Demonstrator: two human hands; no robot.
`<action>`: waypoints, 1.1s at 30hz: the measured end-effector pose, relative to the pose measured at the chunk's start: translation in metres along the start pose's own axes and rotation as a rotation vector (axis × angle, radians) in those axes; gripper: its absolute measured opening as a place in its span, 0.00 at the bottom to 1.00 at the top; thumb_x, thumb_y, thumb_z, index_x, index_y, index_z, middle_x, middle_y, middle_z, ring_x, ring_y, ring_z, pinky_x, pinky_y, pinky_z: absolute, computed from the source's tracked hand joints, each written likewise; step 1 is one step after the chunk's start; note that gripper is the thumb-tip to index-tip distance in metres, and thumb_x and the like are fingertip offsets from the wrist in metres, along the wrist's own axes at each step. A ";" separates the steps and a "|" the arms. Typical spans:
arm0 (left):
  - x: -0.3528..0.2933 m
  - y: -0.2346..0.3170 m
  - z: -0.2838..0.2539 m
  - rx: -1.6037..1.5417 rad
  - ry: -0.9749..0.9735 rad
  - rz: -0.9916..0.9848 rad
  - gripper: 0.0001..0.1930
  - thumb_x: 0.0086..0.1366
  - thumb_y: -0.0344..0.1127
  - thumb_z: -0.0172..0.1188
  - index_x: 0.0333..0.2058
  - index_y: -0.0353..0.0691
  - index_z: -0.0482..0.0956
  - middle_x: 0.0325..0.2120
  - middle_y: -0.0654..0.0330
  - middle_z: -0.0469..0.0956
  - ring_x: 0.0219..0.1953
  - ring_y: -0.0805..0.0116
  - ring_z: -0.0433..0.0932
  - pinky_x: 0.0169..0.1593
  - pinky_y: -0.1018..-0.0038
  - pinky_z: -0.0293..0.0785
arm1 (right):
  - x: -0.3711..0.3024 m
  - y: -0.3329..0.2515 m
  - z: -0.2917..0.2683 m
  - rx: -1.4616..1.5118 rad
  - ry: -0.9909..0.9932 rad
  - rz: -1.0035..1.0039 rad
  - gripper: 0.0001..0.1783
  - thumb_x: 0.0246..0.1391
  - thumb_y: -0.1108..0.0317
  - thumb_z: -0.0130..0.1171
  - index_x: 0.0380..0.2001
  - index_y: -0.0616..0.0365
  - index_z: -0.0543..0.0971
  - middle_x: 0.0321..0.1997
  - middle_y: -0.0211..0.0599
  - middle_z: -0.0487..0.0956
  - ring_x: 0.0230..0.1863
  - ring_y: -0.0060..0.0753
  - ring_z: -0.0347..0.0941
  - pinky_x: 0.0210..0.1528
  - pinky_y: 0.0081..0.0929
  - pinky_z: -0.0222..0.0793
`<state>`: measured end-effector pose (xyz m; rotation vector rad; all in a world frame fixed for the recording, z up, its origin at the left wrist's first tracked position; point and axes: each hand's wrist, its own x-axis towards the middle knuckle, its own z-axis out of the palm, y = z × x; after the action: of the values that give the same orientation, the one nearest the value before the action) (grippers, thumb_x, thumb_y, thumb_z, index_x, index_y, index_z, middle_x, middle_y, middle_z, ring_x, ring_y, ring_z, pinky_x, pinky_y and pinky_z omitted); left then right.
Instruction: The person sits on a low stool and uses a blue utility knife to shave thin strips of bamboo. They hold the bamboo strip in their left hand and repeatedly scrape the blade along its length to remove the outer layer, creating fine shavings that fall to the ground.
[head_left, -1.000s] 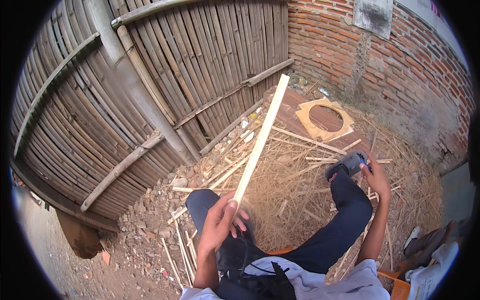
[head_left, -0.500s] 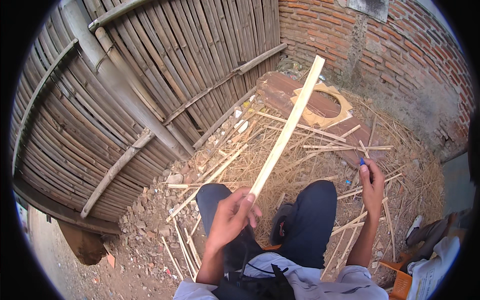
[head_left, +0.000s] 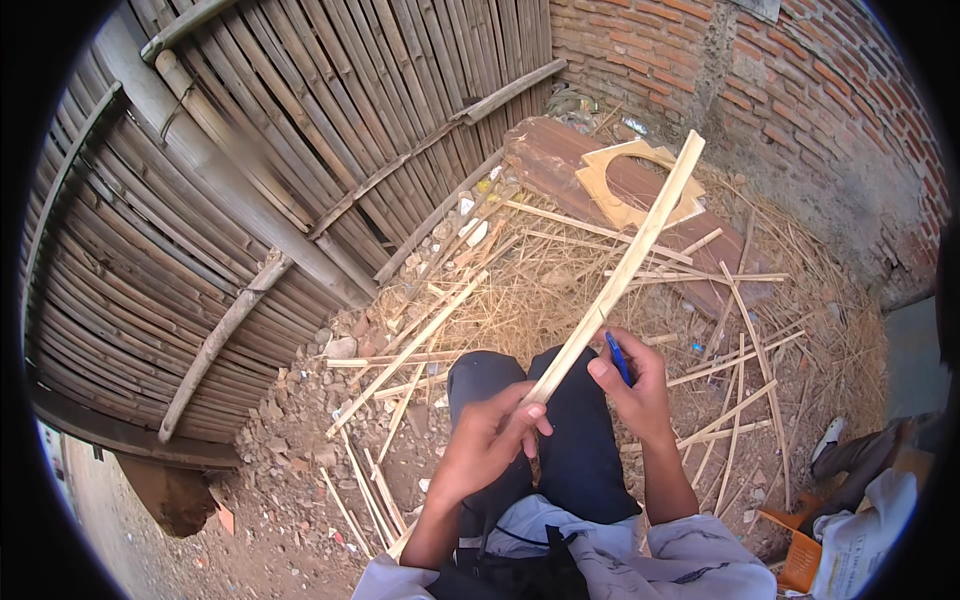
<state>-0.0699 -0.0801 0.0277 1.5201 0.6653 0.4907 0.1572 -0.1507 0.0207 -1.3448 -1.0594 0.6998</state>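
My left hand [head_left: 482,440] is closed round the lower end of a long, pale wooden strip [head_left: 632,258], which slants up and away to the right over my knees. Held in my right hand [head_left: 645,400] is a blue pen [head_left: 618,358], its fingers close beside the strip's right edge. I cannot tell whether the pen tip touches the wood. Behind the strip's far end lies a light brown board with a round hole and notched edges [head_left: 598,195], partly covered by the strip. It rests on a reddish-brown plank [head_left: 545,160].
Several loose wooden strips [head_left: 410,352] lie over straw [head_left: 550,275] and rubble around my legs. A bamboo wall [head_left: 370,110] rises on the left, a brick wall [head_left: 780,110] at the back right. Another person's leg [head_left: 850,470] and an orange chair [head_left: 800,555] are at the lower right.
My right hand has come in leftward with the pen, up to the wooden strip. The strip and my left hand have shifted right. My knees have drawn together.
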 end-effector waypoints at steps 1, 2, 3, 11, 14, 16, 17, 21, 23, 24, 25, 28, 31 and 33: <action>0.001 -0.002 0.001 0.018 -0.026 0.007 0.20 0.85 0.40 0.54 0.65 0.34 0.77 0.35 0.59 0.86 0.27 0.78 0.81 0.26 0.82 0.72 | 0.004 -0.002 0.007 0.038 0.008 0.008 0.19 0.66 0.61 0.71 0.52 0.64 0.86 0.32 0.28 0.84 0.29 0.14 0.72 0.33 0.21 0.66; 0.002 -0.001 0.001 0.042 -0.028 -0.002 0.20 0.84 0.39 0.55 0.65 0.33 0.77 0.35 0.59 0.86 0.28 0.77 0.82 0.27 0.82 0.73 | 0.006 -0.002 0.010 0.075 0.016 0.017 0.18 0.67 0.61 0.71 0.51 0.65 0.87 0.31 0.27 0.85 0.29 0.13 0.71 0.32 0.20 0.66; 0.003 0.002 0.002 0.065 -0.031 -0.008 0.20 0.83 0.38 0.56 0.65 0.33 0.77 0.35 0.59 0.86 0.29 0.77 0.83 0.28 0.81 0.74 | 0.008 0.002 0.010 0.070 0.021 0.041 0.18 0.67 0.60 0.70 0.50 0.65 0.88 0.31 0.26 0.84 0.29 0.13 0.71 0.32 0.19 0.65; 0.002 -0.037 -0.015 -0.079 -0.047 -0.017 0.16 0.79 0.32 0.63 0.59 0.32 0.81 0.33 0.61 0.86 0.30 0.79 0.81 0.32 0.78 0.78 | 0.025 0.002 0.007 0.101 0.069 0.074 0.17 0.69 0.58 0.69 0.43 0.66 0.88 0.27 0.26 0.82 0.28 0.13 0.72 0.31 0.19 0.65; 0.003 -0.035 -0.019 -0.093 0.025 -0.073 0.13 0.78 0.32 0.64 0.55 0.33 0.84 0.30 0.62 0.85 0.27 0.80 0.78 0.31 0.77 0.76 | 0.029 0.016 0.004 -0.140 0.080 -0.129 0.18 0.69 0.58 0.68 0.41 0.66 0.85 0.27 0.29 0.82 0.28 0.16 0.74 0.30 0.21 0.66; 0.001 -0.030 -0.016 -0.073 0.105 -0.053 0.11 0.78 0.32 0.64 0.54 0.33 0.85 0.29 0.63 0.85 0.25 0.81 0.76 0.29 0.78 0.74 | 0.024 0.013 0.004 -0.129 0.089 -0.201 0.17 0.68 0.58 0.68 0.40 0.66 0.83 0.28 0.34 0.83 0.28 0.22 0.78 0.31 0.23 0.68; 0.001 -0.030 -0.016 -0.078 0.122 -0.051 0.11 0.78 0.32 0.64 0.54 0.34 0.85 0.28 0.63 0.84 0.24 0.81 0.76 0.29 0.79 0.73 | 0.021 0.012 0.005 -0.124 0.093 -0.238 0.17 0.68 0.58 0.68 0.40 0.65 0.82 0.29 0.36 0.83 0.28 0.25 0.79 0.31 0.24 0.69; 0.000 -0.023 -0.010 -0.081 0.183 -0.042 0.11 0.79 0.33 0.63 0.54 0.35 0.86 0.26 0.65 0.84 0.22 0.81 0.75 0.27 0.79 0.71 | 0.008 0.024 0.001 -0.479 0.011 -0.434 0.17 0.65 0.57 0.71 0.40 0.62 0.83 0.31 0.41 0.84 0.28 0.37 0.83 0.30 0.30 0.74; -0.001 -0.017 -0.010 -0.068 0.188 -0.058 0.11 0.79 0.34 0.63 0.53 0.35 0.86 0.26 0.65 0.84 0.22 0.81 0.74 0.26 0.79 0.71 | 0.006 0.025 0.000 -0.559 -0.060 -0.474 0.18 0.63 0.56 0.73 0.40 0.60 0.84 0.31 0.40 0.85 0.28 0.41 0.84 0.30 0.32 0.75; -0.002 -0.014 -0.009 -0.056 0.182 -0.076 0.11 0.79 0.34 0.63 0.53 0.35 0.86 0.26 0.65 0.84 0.22 0.82 0.74 0.26 0.79 0.71 | 0.006 0.027 0.002 -0.578 -0.052 -0.503 0.18 0.61 0.55 0.74 0.41 0.59 0.85 0.32 0.38 0.85 0.26 0.41 0.83 0.28 0.33 0.75; -0.002 -0.012 -0.009 -0.045 0.176 -0.094 0.11 0.79 0.34 0.63 0.53 0.35 0.85 0.26 0.65 0.83 0.21 0.82 0.74 0.26 0.79 0.70 | 0.006 0.028 0.004 -0.583 -0.052 -0.518 0.18 0.61 0.55 0.75 0.41 0.58 0.85 0.31 0.38 0.85 0.26 0.40 0.83 0.27 0.33 0.75; 0.000 -0.010 -0.008 -0.073 0.177 -0.117 0.12 0.80 0.35 0.62 0.54 0.35 0.84 0.25 0.66 0.81 0.22 0.82 0.74 0.26 0.79 0.70 | 0.006 0.029 0.010 -0.593 -0.070 -0.562 0.18 0.60 0.55 0.76 0.42 0.57 0.86 0.30 0.36 0.84 0.25 0.38 0.82 0.26 0.32 0.74; 0.001 -0.017 -0.006 -0.153 0.115 -0.049 0.13 0.82 0.36 0.58 0.55 0.33 0.81 0.25 0.68 0.77 0.20 0.82 0.71 0.22 0.82 0.62 | 0.002 0.029 0.015 -0.582 -0.101 -0.580 0.18 0.59 0.54 0.76 0.43 0.56 0.86 0.29 0.35 0.83 0.24 0.37 0.81 0.25 0.33 0.73; 0.003 -0.017 -0.008 -0.247 0.070 -0.093 0.13 0.83 0.36 0.57 0.55 0.34 0.81 0.25 0.69 0.75 0.23 0.82 0.69 0.25 0.80 0.65 | 0.003 0.031 0.018 -0.541 -0.101 -0.584 0.18 0.59 0.54 0.76 0.43 0.56 0.86 0.28 0.34 0.83 0.23 0.36 0.80 0.24 0.33 0.72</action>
<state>-0.0752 -0.0722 0.0115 1.2388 0.6991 0.5370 0.1468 -0.1362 -0.0105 -1.3464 -1.7074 0.0367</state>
